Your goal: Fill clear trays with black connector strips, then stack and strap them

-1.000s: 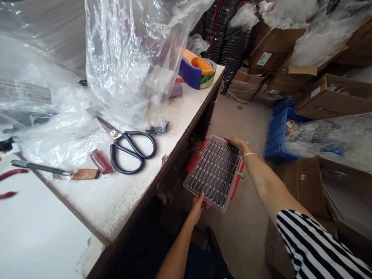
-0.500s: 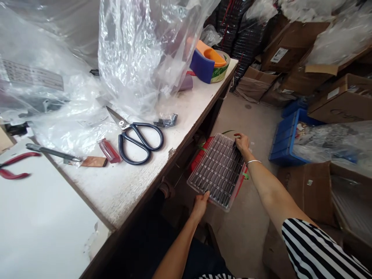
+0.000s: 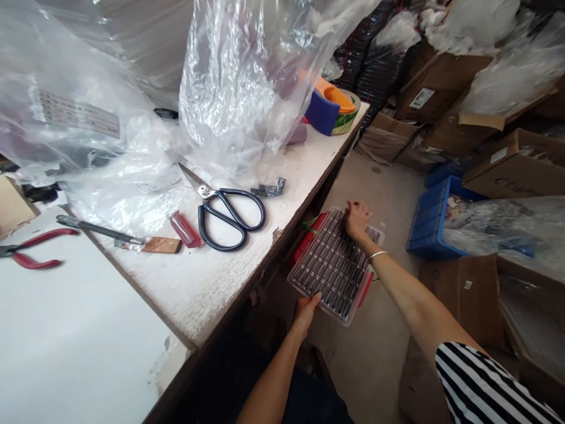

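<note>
Status: tray handling, off the bench edge. Clear plastic tray [image 3: 326, 265] with rows of dark rod-like pieces sits just beside the workbench [image 3: 238, 282], tilted in view, over a red item [image 3: 304, 244] that shows along both long sides. Green strap [image 3: 309, 227] at the side. What carries the weight underneath: can't tell.

Left hand [image 3: 304, 315] has the near edge, thumb on top, fingers apparently under. Right hand [image 3: 357, 221] is over the far end, fingers partly bent; can't tell if it's pinching anything or just resting there.

Step in hand, my read: left steadies the tray, right works at the far end. Next move calls for a firm left hold and a sure right grip at that end; tipping could spill the pieces if they're loose.

Scissors [image 3: 204, 191] and red-handled pliers [image 3: 44, 237] lie on the bench side, well apart from both hands.
</note>
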{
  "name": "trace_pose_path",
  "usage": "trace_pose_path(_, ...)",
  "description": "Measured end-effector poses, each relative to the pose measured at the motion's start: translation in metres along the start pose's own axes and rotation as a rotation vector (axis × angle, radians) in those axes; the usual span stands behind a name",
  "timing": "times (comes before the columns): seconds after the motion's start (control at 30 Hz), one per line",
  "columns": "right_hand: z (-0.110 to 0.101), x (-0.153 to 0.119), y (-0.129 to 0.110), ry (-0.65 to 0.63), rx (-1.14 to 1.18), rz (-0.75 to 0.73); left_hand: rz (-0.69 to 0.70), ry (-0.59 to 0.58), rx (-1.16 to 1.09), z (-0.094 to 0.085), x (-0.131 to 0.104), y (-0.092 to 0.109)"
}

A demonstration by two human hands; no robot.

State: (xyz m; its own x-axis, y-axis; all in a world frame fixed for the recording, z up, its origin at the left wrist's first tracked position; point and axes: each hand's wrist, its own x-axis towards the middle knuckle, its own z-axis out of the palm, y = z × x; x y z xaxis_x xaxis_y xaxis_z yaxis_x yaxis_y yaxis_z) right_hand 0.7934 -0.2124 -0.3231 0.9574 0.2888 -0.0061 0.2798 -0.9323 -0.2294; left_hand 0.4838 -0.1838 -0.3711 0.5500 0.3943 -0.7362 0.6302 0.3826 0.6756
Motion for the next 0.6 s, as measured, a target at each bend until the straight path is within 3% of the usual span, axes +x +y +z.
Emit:
trace_pose_path(0.13, 0.022, -0.034, -0.062, -0.138, 0.004, -0.258, 0.002, -0.034, -0.010, -0.004, 0.000, 0.003)
trace_pose_path(0.3, 0.041, -0.062, -0.108, -0.209, 0.001, -0.271, -0.004, -0.066, -0.002, -0.005, 0.002, 0.004)
trace_pose_path(0.47, 0.030, -0.083, -0.112, -0.163, 0.075, -0.236, -0.011, -0.068, -0.050, -0.006, 0.000, 0.007)
trace_pose_path(0.6, 0.013, -0.117, -0.086, -0.053, 0.195, -0.179, -0.059, -0.082, -0.099, -0.006, -0.003, 0.011)
